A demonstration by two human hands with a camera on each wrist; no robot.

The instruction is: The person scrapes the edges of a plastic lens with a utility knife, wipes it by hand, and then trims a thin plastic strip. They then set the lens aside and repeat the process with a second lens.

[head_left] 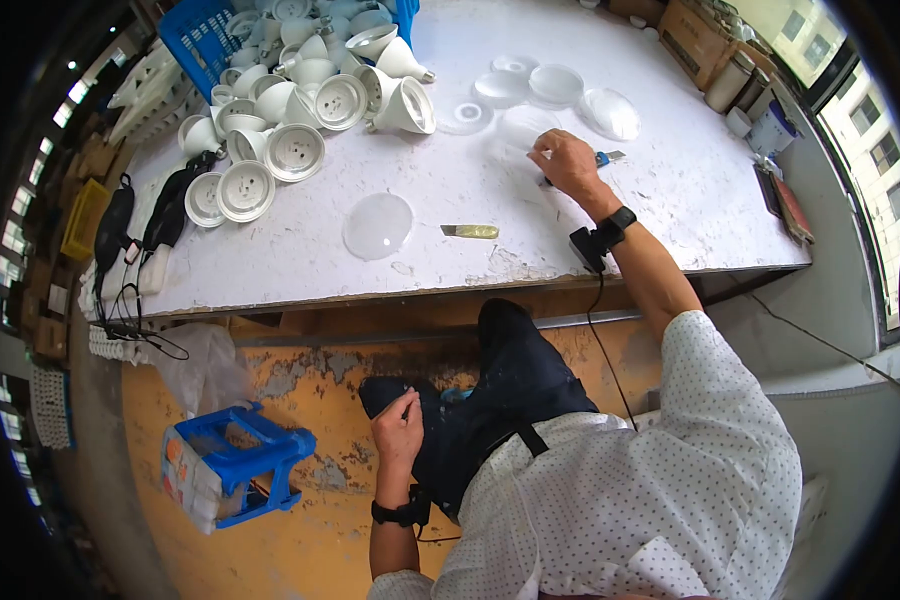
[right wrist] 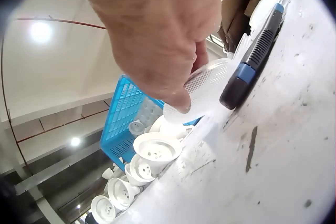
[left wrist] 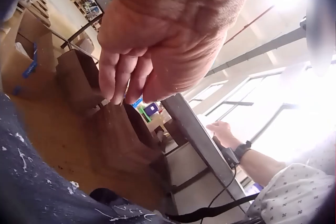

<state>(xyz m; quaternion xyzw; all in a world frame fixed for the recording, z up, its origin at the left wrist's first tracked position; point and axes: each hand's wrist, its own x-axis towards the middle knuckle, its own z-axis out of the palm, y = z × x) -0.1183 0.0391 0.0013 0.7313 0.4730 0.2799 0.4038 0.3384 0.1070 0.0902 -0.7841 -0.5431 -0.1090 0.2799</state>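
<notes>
Over the table, the right hand [head_left: 570,165] pinches the edge of a clear disc [head_left: 530,125]; in the right wrist view the thumb of that hand [right wrist: 157,50] lies on the disc [right wrist: 202,90], which has a fine dotted pattern. Just beside it lies a blue and black cutter [right wrist: 252,58], its blade showing in the head view. The left hand [head_left: 398,430] hangs above the lap with its fingers loosely curled; the left wrist view shows this hand [left wrist: 157,50] with nothing visible in it. A translucent disc [head_left: 378,226] and a yellow-green cutter [head_left: 470,231] lie near the front edge.
White lamp housings [head_left: 295,152] are heaped at the table's left, by a blue basket [head_left: 195,45]. Several clear discs [head_left: 556,86] lie beyond the right hand. Black straps [head_left: 175,205] lie at left. Containers [head_left: 770,130] stand at the right edge, and a blue stool [head_left: 240,460] stands below.
</notes>
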